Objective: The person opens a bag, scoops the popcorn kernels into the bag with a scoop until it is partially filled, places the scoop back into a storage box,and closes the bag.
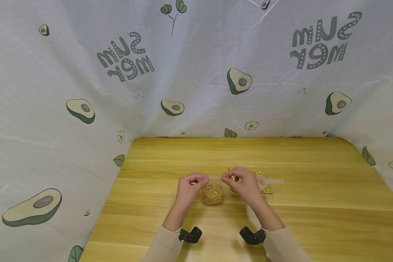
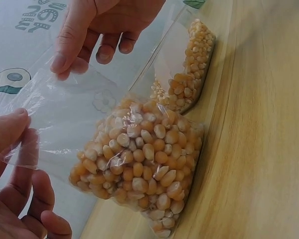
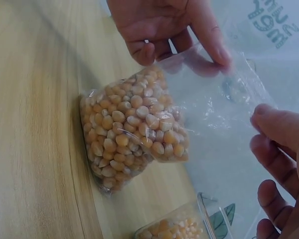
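Observation:
A clear plastic bag (image 1: 212, 193), its lower part full of yellow corn kernels (image 2: 144, 154), stands on the wooden table between the two hands. My left hand (image 1: 188, 188) pinches one top corner of the bag between thumb and forefinger. At the opposite top corner, the thumb and forefinger of my right hand (image 1: 244, 183) pinch the film. The bag's upper part is stretched flat between them, with no kernels in it. In the right wrist view, the other fingers of the right hand (image 3: 284, 164) are loosely bent.
Just right of the bag, partly behind the right hand, is a clear box (image 1: 268, 171) with more corn kernels. A pale scoop (image 1: 275, 181) lies in it, its handle sticking out to the right. A printed curtain (image 1: 196, 65) hangs behind the wooden table (image 1: 150, 218).

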The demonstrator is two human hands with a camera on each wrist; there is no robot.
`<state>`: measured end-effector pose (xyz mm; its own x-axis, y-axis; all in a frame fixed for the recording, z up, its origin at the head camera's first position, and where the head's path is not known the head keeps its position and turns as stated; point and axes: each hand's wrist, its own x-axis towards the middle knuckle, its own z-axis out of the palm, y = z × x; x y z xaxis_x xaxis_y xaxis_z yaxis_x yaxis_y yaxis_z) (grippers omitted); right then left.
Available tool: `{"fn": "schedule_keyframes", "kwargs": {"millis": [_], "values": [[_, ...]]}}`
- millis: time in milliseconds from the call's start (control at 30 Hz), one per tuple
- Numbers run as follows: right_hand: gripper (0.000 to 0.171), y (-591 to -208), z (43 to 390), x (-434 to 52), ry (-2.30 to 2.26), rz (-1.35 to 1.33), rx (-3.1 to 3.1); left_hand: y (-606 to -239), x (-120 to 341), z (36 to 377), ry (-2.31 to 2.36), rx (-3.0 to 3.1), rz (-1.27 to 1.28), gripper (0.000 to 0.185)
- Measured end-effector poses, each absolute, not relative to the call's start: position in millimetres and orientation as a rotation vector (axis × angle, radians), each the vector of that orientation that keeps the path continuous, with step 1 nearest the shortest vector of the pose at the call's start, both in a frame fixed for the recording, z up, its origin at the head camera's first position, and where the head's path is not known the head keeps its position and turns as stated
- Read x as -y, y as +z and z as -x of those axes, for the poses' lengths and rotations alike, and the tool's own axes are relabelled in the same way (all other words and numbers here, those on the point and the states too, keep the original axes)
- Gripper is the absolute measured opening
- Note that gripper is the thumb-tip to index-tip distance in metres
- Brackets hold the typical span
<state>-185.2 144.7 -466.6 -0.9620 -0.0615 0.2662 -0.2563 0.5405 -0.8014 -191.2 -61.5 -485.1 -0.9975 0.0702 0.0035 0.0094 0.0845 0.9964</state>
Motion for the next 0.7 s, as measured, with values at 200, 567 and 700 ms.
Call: {"fn": "schedule_keyframes", "kwargs": {"millis": [200, 567, 700], "values": [[0.004, -466.6, 186.8, -142.3, 1.348, -0.288, 2.552, -485.6, 61.4, 192.2, 2.109, -2.277, -0.095, 0.017], [0.009, -468.7, 189.5, -135.8, 1.341, -0.314, 2.54, -486.7, 62.1, 192.9, 2.107, -2.281, -0.108, 0.014], [0.006, -468.3, 189.1, -133.2, 1.34, -0.313, 2.535, -486.9, 62.3, 193.1, 2.098, -2.292, -0.113, 0.013]]}}
